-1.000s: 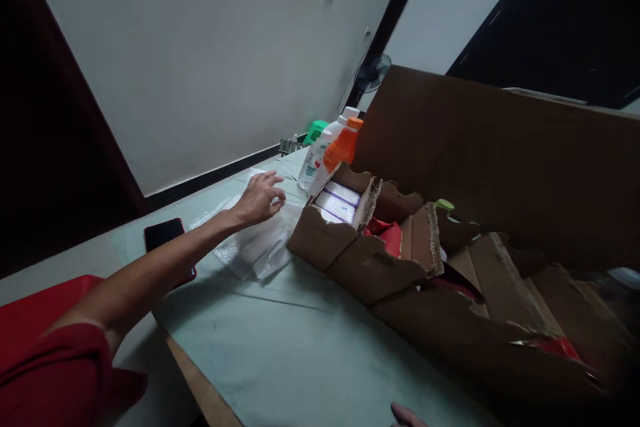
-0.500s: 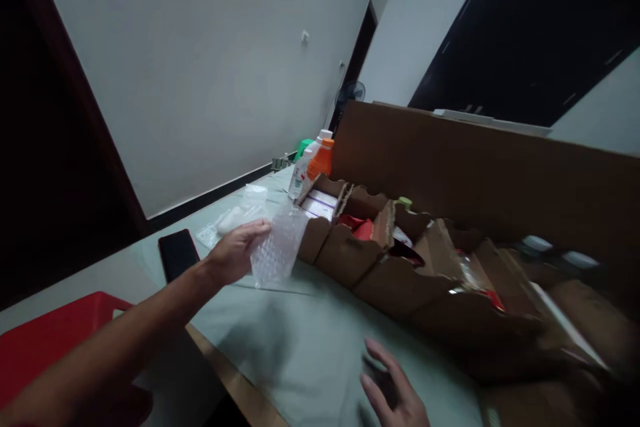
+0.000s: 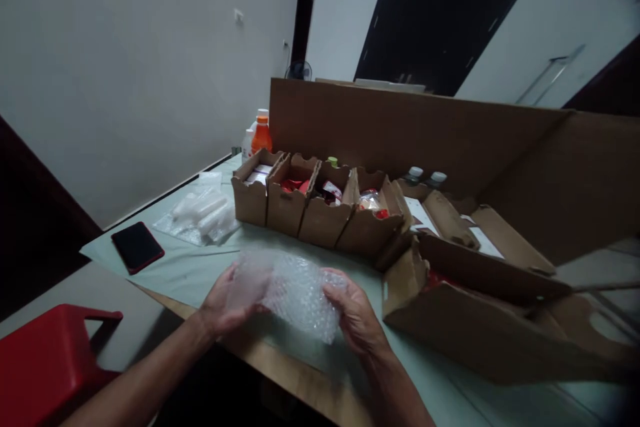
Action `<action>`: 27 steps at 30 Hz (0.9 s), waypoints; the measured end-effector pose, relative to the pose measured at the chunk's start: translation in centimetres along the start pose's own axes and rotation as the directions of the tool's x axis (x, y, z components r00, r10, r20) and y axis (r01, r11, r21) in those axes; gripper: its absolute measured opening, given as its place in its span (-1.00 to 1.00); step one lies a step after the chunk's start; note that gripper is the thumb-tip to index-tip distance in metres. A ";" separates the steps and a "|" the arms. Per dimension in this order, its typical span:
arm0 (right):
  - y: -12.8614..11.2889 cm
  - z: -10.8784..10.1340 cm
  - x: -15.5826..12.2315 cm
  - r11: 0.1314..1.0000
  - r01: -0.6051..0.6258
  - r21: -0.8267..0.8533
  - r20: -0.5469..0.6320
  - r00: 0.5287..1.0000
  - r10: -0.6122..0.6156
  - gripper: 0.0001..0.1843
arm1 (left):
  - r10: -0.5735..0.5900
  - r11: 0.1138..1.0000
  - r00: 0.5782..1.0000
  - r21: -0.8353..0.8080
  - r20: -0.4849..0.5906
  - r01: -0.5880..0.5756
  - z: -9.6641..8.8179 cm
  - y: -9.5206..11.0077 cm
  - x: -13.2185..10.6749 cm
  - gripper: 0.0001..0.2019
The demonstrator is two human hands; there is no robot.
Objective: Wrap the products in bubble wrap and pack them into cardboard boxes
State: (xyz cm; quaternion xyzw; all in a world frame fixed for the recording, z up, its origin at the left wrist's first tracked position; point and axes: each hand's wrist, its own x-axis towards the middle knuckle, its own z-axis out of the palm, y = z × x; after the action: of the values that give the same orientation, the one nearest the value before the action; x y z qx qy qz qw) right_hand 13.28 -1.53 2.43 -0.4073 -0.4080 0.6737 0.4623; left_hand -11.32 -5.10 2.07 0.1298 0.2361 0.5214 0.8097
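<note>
The bubble wrap (image 3: 300, 297) is held up just above the near edge of the table (image 3: 190, 273), one hand at each end and its long side running roughly from nine to three o'clock. It is clear and colourless, with a pale grey sheen and close rows of small round bubbles, crisp and glinting toward its three o'clock end but milky and smeared toward nine. Its outline is loosely rectangular, soft and slightly rumpled, the lower right corner drooping toward five o'clock; whether it is a single sheet or a pouch cannot be told. The right hand (image 3: 356, 313) pinches the three o'clock end, thumb laid on the face and fingers clamped on the film. The left hand (image 3: 227, 303) meets the nine o'clock end, but its fingers are blurred behind the plastic, so I cannot tell how tightly they close. Around the wrap, a pile of clear plastic wrapping (image 3: 203, 213) lies between ten and eleven o'clock, and a dark phone with a red edge (image 3: 137, 247) between nine and ten. A row of cardboard bins (image 3: 320, 220) stands from just short of twelve round past one, an orange bottle (image 3: 261, 137) beyond its left end. A larger cardboard box (image 3: 480, 327) sits at three, and a red plastic stool (image 3: 55, 360) between eight and nine.
</note>
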 end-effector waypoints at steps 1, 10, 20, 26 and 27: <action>-0.1 -1.0 -0.5 1.000 -0.002 -0.020 -0.045 0.999 0.001 -0.39 | -0.041 0.999 0.999 0.019 -0.010 0.041 -0.5 -0.3 0.0 -0.50; 2.1 -7.7 -3.4 0.828 -0.004 -0.561 -0.204 0.970 -0.133 -0.41 | 0.320 0.350 0.944 0.936 -0.082 -0.037 -2.6 -3.9 2.2 -0.63; 4.0 -10.5 -9.2 -0.184 0.069 -0.981 0.176 0.725 -0.666 -0.65 | 0.423 -0.696 0.804 0.718 0.417 -0.007 -2.4 -4.2 -1.6 -0.53; 6.9 -3.0 -6.0 -0.133 0.428 -0.894 0.446 0.826 -0.343 -0.38 | 0.004 -0.604 0.838 0.670 0.545 -0.432 -0.4 -9.0 1.2 -0.37; 7.5 -3.1 -5.9 -0.120 0.437 -0.891 0.453 0.843 -0.290 -0.35 | -0.043 -0.594 0.863 0.681 0.504 -0.428 -1.0 -9.0 1.4 -0.35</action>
State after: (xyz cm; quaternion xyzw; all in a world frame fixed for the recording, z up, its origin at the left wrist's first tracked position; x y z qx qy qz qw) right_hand 15.36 -8.39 -4.50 -0.4434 -0.8750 0.0557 0.1860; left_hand -4.35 -7.67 -3.22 0.8794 0.4126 0.1834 0.1508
